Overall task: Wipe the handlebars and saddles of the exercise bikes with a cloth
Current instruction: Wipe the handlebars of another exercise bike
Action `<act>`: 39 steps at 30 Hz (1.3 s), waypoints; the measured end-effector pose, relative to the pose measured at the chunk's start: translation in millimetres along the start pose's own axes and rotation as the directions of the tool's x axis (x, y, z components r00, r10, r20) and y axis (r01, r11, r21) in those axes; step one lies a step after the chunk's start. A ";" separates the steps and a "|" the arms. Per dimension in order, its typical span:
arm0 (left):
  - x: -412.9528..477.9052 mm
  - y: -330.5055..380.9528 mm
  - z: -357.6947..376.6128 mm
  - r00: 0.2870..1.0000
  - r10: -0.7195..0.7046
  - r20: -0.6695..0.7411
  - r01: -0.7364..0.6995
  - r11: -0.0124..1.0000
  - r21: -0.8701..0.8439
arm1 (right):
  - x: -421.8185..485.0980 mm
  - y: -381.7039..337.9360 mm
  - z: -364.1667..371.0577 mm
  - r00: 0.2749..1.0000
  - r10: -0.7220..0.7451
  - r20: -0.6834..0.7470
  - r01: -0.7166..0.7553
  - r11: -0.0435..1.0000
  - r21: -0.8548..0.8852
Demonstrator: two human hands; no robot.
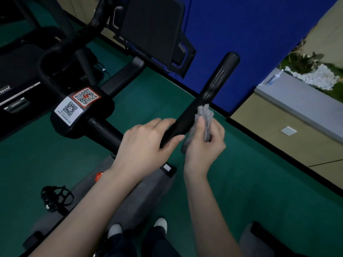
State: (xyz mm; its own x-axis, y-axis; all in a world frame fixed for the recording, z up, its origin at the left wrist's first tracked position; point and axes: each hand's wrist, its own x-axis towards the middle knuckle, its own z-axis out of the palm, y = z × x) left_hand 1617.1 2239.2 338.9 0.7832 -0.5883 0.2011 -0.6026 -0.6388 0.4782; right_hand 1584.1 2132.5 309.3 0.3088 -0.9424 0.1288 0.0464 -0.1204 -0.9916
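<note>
two hands at work on one black handlebar [213, 86] of an exercise bike, read from left to right. far left, low: a caged pedal [55, 198] over the green floor [241, 182]; above it, two qr stickers [78, 104] on the block from which the bar runs up to the right. left hand [146, 143]: closed loosely round the lower stretch of the bar, fingers over the far side, thumb across the near side, apparently steadying it. cloth [205, 115]: grey, bunched, touching the right flank of the bar just above that hand. right hand [204, 145]: thumb and curled fingers pinching the cloth, a loose tail hanging beside the palm. far right: a small bottle [272, 78] on a pale window ledge [297, 101], well apart from the work. risk, as a judgement: the cloth meets only one side of the bar, so a stroke toward the free upper end may leave the far side and the tip unwiped; the bunched hold could let the cloth slip from the pinch and drop to the floor; no saddle is in view, so that part appears undone
</note>
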 end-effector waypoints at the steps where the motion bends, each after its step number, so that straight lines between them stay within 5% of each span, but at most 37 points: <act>1: 0.1 0.0 0.2 1.000 -0.005 0.000 0.005 1.000 -0.002 | 8.3 0.1 1.4 1.000 0.001 -0.008 -0.001 1.000 0.003; 15: -1.5 -2.8 2.0 0.999 -0.033 -0.014 0.033 0.999 -0.013 | 49.2 -14.8 -2.4 0.927 -0.324 0.187 0.353 0.924 -0.147; 17: -1.2 -3.2 2.4 0.999 -0.041 -0.015 0.040 0.999 -0.014 | 47.4 -15.7 -5.9 0.869 -0.401 0.289 0.463 0.866 -0.188; 21: 0.3 -4.5 4.8 0.998 -0.061 -0.022 0.060 0.998 -0.014 | 48.6 -17.7 -20.8 0.627 -0.561 0.540 0.713 0.693 -0.108; 27: 1.5 -6.0 7.5 0.992 -0.125 -0.030 0.124 0.991 -0.054 | 67.5 -30.0 -12.7 0.682 -0.506 0.528 0.674 0.715 -0.185; 34: 1.2 -5.3 8.7 0.992 -0.120 -0.050 0.118 0.992 -0.046 | 83.0 -55.0 -4.4 0.286 -0.384 0.878 0.867 0.494 -0.067; 39: 0.4 -6.6 10.5 0.993 -0.104 -0.062 0.102 0.994 -0.045 | 91.3 -76.1 18.3 0.216 -0.142 0.966 0.945 0.279 -0.170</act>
State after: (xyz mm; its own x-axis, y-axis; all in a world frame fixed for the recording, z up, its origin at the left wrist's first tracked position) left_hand 1619.8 2238.0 326.8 0.8497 -0.4868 0.2024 -0.5124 -0.6723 0.5342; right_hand 1626.1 2061.3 396.6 0.9777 0.1154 0.1752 0.1432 -0.9774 -0.1558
